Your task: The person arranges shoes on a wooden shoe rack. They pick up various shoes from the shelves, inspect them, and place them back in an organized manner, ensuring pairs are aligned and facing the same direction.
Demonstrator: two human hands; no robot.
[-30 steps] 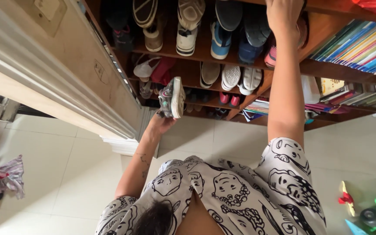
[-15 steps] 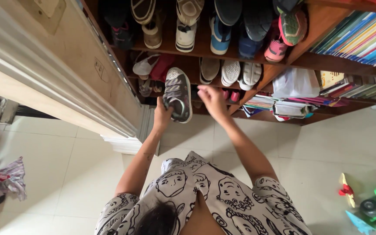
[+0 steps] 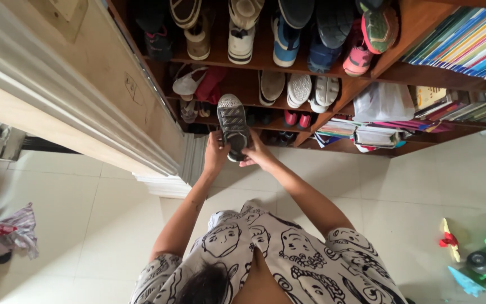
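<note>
both hands hold a small grey lace-up sneaker with a white toe cap [image 3: 234, 125] in front of the wooden shoe rack [image 3: 333, 73].

the left hand [image 3: 216, 151] is curled round the heel end on its side, and the right hand [image 3: 256, 155] cups the heel from the other side, fingers closed on the sole edge; neither is clenched hard. the shoe points toe-first at the middle shelves, near the white-soled pairs [image 3: 299, 90] lying there, not touching any shelf. to handle it well, it seems best to keep the sole level, grip by the heel, and aim for a gap between the stored pairs so nothing is knocked off.
</note>
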